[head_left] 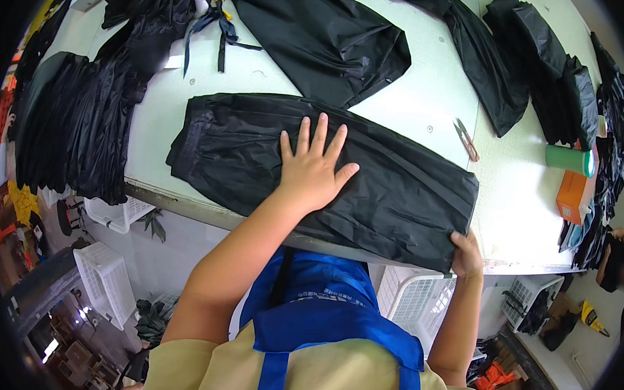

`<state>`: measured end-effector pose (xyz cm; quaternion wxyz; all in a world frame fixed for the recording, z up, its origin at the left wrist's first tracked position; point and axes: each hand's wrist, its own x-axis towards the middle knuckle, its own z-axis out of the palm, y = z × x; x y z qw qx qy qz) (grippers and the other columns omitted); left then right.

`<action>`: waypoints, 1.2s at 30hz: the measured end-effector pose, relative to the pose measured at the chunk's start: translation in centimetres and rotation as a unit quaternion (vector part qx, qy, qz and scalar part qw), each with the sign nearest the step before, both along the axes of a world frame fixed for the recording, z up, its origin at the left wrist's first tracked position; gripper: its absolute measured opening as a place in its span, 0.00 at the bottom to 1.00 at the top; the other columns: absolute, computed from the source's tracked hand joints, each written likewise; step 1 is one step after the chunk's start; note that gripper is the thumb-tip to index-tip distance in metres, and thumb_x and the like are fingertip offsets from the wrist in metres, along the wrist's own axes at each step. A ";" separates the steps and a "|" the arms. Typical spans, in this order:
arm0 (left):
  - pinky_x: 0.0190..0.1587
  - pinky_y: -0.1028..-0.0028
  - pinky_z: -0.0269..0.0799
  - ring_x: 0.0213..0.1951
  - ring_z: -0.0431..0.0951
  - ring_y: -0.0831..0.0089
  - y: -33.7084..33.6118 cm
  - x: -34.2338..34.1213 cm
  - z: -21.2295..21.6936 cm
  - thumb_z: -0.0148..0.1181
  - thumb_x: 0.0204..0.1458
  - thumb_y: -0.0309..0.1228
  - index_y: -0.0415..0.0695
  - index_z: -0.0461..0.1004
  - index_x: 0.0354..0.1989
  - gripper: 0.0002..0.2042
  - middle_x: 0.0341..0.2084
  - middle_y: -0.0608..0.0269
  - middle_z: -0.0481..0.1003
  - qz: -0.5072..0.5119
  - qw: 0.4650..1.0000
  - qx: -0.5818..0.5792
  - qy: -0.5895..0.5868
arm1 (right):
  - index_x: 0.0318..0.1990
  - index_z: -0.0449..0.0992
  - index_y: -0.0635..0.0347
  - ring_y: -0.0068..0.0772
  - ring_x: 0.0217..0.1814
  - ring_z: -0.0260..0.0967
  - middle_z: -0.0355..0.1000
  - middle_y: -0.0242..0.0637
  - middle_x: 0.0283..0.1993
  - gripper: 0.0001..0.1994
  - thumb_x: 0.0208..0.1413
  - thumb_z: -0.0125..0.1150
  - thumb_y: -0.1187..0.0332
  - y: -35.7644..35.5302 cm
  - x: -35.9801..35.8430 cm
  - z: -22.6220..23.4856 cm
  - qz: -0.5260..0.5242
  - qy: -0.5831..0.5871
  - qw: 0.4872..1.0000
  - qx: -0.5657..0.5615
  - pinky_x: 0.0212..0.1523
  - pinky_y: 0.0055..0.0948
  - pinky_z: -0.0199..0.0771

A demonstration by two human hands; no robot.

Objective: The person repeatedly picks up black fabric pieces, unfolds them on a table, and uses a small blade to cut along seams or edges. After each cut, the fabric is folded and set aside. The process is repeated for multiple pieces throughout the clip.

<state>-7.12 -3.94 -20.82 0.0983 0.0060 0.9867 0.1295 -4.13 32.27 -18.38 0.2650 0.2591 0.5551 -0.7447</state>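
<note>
A pair of black trousers lies folded lengthwise along the near edge of the table, its gathered elastic waist at the left and its leg ends at the right. My left hand rests flat on the upper middle of the cloth with the fingers spread. At the near right corner, my right hand pinches the leg end, thumb on top and the other fingers mostly hidden beneath. Just beyond the trousers lies another black garment, partly touching them.
Stacked black garments fill the table's left side. Small thread snips lie at the right, near a green cylinder and an orange box. More black garments lie far right. White crates stand below the table; another person is at far right.
</note>
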 end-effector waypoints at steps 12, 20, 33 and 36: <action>0.56 0.65 0.63 0.50 0.68 0.62 -2.7 1.7 1.5 0.55 0.56 0.42 0.46 0.75 0.50 0.17 0.49 0.56 0.70 0.170 0.868 0.466 0.029 | 0.69 0.41 0.71 0.44 0.43 0.72 0.71 0.49 0.41 0.46 0.46 0.65 0.68 -24.4 -0.1 17.6 0.179 0.255 0.945 0.099 0.46 0.36 0.70; 0.39 0.75 0.72 0.36 0.76 0.72 -19.5 6.0 5.9 0.65 0.50 0.29 0.35 0.63 0.60 0.29 0.40 0.55 0.77 0.252 0.872 0.399 -0.129 | 0.64 0.59 0.65 0.50 0.59 0.61 0.66 0.47 0.52 0.40 0.43 0.71 0.63 -32.6 0.4 6.3 0.354 0.548 0.702 0.286 0.59 0.44 0.58; 0.54 0.58 0.65 0.49 0.70 0.44 -20.2 3.1 4.1 0.57 0.57 0.37 0.37 0.60 0.59 0.25 0.47 0.40 0.69 0.201 0.975 0.051 0.079 | 0.65 0.63 0.36 0.69 0.73 0.35 0.40 0.50 0.74 0.30 0.55 0.58 0.47 -29.7 -1.1 -0.1 0.335 0.390 0.624 0.588 0.66 0.64 0.42; 0.57 0.54 0.63 0.54 0.66 0.39 -20.1 2.8 0.9 0.54 0.56 0.51 0.29 0.58 0.60 0.36 0.52 0.33 0.66 0.241 0.967 0.073 0.042 | 0.65 0.63 0.36 0.69 0.74 0.34 0.39 0.50 0.75 0.31 0.53 0.59 0.46 -29.8 -1.1 -1.0 0.319 0.397 0.642 0.573 0.65 0.66 0.43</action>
